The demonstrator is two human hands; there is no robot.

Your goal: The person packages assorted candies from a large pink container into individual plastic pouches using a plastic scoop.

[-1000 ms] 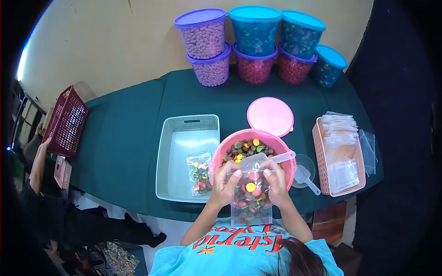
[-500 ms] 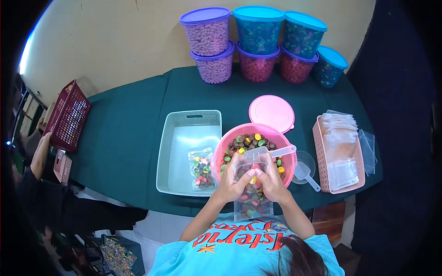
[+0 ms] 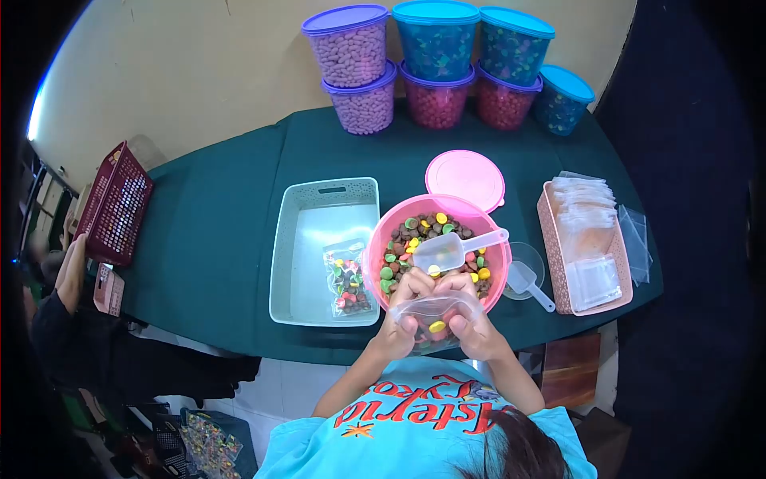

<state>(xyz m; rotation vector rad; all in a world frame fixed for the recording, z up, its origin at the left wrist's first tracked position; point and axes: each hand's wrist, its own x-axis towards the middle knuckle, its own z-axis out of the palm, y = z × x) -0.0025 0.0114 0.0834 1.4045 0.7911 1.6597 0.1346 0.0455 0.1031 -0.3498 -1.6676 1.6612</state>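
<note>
My left hand (image 3: 396, 329) and my right hand (image 3: 476, 329) grip either side of a clear plastic bag (image 3: 435, 307) near its mouth, thumbs toward me. Yellow, pink and brown candies show inside it. Just beyond my fingers stands a pink bowl (image 3: 372, 275) of brown, green and yellow candies. A clear scoop (image 3: 447, 251) lies on the candies there, its handle over the right rim. Left of the bowl, a pale green basket (image 3: 286, 255) holds a filled candy bag (image 3: 347, 279).
A pink lid (image 3: 465, 180) lies behind the bowl. At right are a second scoop (image 3: 527, 283) on a clear round dish and a pink basket (image 3: 562, 291) of plastic bags. Stacked candy tubs (image 3: 435, 48) line the back. Another person's hand (image 3: 70, 271) touches a maroon basket (image 3: 120, 203).
The bag has tilted, its mouth now facing up toward me, and my fingers have shifted along its edge. The scoop in the bowl is more exposed. The whole view has shifted slightly.
</note>
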